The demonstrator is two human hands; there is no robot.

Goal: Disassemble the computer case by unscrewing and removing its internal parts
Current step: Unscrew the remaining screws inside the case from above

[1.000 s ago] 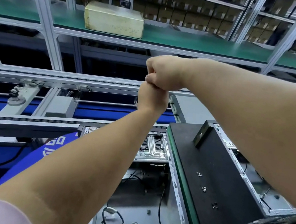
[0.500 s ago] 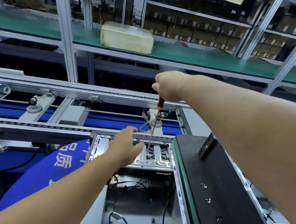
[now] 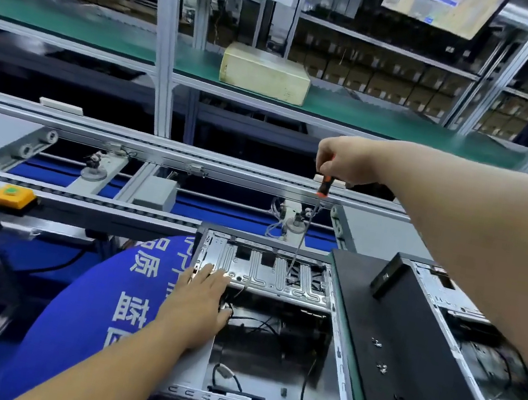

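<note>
An open silver computer case (image 3: pixel 339 357) lies below me with black cables inside. A ribbed metal drive bracket (image 3: pixel 264 274) spans its far end. My right hand (image 3: pixel 348 161) grips the orange-and-black handle of a long screwdriver (image 3: pixel 306 230), held upright with its tip down in a slot of the bracket. My left hand (image 3: pixel 201 304) rests flat, fingers straight, on the case's left edge by the bracket's near corner.
A black side panel (image 3: pixel 408 330) with three loose screws (image 3: pixel 381 367) lies to the right, over a second open case (image 3: pixel 473 354). A conveyor with a yellow button box (image 3: pixel 12 194) runs behind. A blue printed cloth (image 3: pixel 94 304) lies left. A beige box (image 3: pixel 265 72) sits on the green shelf.
My hands parted from together at the screwdriver handle. The left hand dropped onto the case's left edge and flattened. The right hand lowered the screwdriver tip into the bracket.
</note>
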